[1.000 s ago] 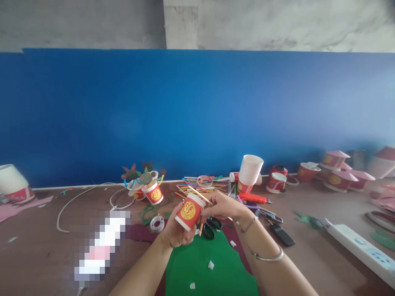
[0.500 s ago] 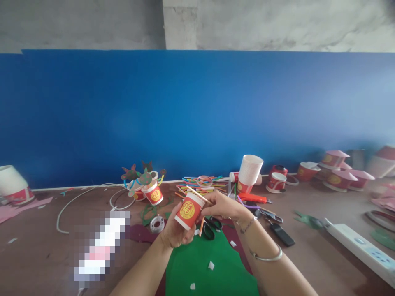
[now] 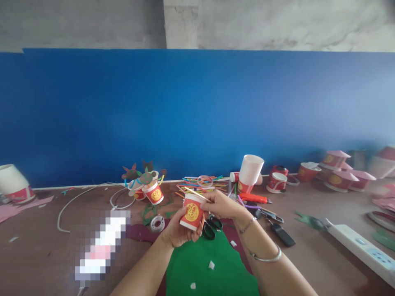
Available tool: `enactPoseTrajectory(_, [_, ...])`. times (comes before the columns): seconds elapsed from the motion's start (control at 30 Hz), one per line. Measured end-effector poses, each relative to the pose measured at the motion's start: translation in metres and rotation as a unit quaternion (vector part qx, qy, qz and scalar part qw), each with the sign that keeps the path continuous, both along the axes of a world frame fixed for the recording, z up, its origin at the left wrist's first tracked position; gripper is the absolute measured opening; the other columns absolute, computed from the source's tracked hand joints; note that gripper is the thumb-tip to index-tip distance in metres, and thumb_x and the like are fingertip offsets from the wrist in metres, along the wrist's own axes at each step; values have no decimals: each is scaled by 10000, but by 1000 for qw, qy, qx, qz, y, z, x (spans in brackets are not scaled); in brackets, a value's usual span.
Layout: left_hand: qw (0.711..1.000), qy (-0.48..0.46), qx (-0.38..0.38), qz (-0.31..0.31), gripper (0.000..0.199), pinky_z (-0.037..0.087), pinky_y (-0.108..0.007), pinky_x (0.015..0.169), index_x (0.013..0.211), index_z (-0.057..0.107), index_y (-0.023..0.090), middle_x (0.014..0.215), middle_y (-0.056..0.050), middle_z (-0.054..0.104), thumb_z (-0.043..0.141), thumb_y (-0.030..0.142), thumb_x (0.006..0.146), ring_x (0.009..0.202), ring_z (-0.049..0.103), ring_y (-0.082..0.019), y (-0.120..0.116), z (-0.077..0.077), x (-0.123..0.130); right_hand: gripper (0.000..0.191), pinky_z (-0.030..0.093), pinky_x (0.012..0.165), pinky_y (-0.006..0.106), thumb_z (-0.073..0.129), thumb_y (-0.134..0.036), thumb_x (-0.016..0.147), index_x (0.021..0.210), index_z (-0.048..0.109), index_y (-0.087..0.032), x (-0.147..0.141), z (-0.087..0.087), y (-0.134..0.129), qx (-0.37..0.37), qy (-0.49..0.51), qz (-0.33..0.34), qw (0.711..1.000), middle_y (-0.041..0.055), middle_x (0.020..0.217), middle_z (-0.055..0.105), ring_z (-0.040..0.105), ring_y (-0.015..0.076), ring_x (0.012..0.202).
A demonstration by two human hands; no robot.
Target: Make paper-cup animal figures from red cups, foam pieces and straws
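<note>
A red and white paper cup [image 3: 191,213] with a round gold print is held nearly upright in my left hand [image 3: 179,230], its fingers wrapped round the lower part. My right hand [image 3: 216,203] pinches a pale, thin stick [image 3: 196,193] that lies slantwise across the cup's rim. Its fingers also touch the cup's right side. Black scissor handles [image 3: 212,227] rest just right of the cup, above a green sheet [image 3: 210,267] with small white scraps on it.
Colourful straws [image 3: 210,181] lie behind my hands. Decorated cups [image 3: 153,193] and a tape roll [image 3: 157,223] are to the left. On the right are a tall cup stack [image 3: 250,172], an orange tool [image 3: 254,198], a black key fob [image 3: 282,234] and a power strip [image 3: 361,248].
The cup has turned more upright and shifted slightly right, with my left hand moving along. The orange strip that hung below the cup no longer shows there.
</note>
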State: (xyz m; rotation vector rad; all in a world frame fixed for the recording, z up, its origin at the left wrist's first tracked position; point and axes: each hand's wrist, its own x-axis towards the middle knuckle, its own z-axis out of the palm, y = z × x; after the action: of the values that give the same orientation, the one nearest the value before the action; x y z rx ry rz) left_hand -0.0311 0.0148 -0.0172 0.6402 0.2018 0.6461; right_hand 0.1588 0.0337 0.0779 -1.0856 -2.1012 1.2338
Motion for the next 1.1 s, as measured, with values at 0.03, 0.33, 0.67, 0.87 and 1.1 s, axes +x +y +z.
enactPoseTrajectory(0.03, [1000, -5, -2, 4, 560, 452, -221, 523, 976, 624, 53, 768, -134, 701, 445, 561, 823, 597, 664, -171, -1, 2, 0, 243, 228, 328, 155, 570, -342, 790, 661, 574, -136, 0, 1, 0, 1, 3, -2, 1000, -43, 497, 523, 359, 38, 363])
enactPoseTrajectory(0.33, [999, -51, -20, 1, 604, 464, -216, 505, 984, 613, 37, 708, -129, 687, 402, 583, 836, 575, 651, -164, 1, 2, -3, 106, 226, 313, 147, 557, -219, 750, 785, 609, -134, 1, 13, -7, -79, 52, 49, 994, -50, 523, 578, 321, 26, 332])
enactPoseTrajectory(0.67, [999, -38, -4, -3, 633, 457, -200, 461, 964, 612, 19, 654, -124, 674, 394, 597, 827, 512, 645, -159, 0, 2, -3, 192, 208, 304, 148, 600, -278, 731, 802, 661, -110, 1, 14, -6, -99, 61, 66, 991, -41, 509, 564, 321, 26, 338])
enactPoseTrajectory(0.87, [995, 35, -22, 88, 499, 485, -204, 577, 985, 604, 68, 816, -119, 684, 596, 506, 746, 695, 654, -154, -7, 15, 4, 250, 221, 343, 165, 536, -175, 708, 921, 660, -132, 10, 6, 0, -91, 46, 37, 994, -18, 593, 619, 324, 36, 365])
enactPoseTrajectory(1.1, [842, 270, 195, 424, 513, 490, -265, 636, 1088, 508, 169, 918, -60, 658, 715, 364, 661, 729, 626, -155, -6, 23, 30, 253, 291, 460, 207, 558, -320, 755, 881, 676, -135, 1, 4, 6, 87, 29, -209, 974, -18, 573, 517, 384, 86, 491])
